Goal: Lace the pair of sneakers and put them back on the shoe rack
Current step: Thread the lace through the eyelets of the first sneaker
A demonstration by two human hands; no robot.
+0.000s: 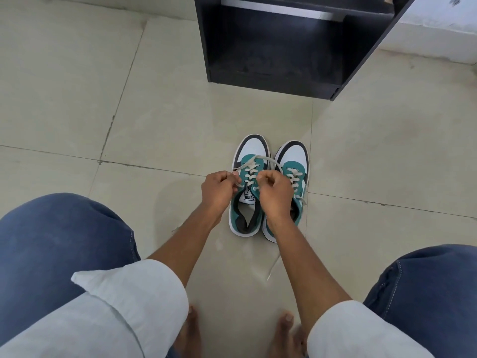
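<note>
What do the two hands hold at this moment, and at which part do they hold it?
Each hand pinches one free end of the lace of the left sneaker: the left hand at its left side, the right hand at its right side.

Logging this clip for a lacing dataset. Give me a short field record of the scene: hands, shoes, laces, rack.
left hand: pinching one lace end of the left sneaker
right hand: pinching its other lace end
right sneaker: beside it, laced, one lace end trailing on the floor
shoe rack: dark, beyond the toes, bottom shelf bare
</note>
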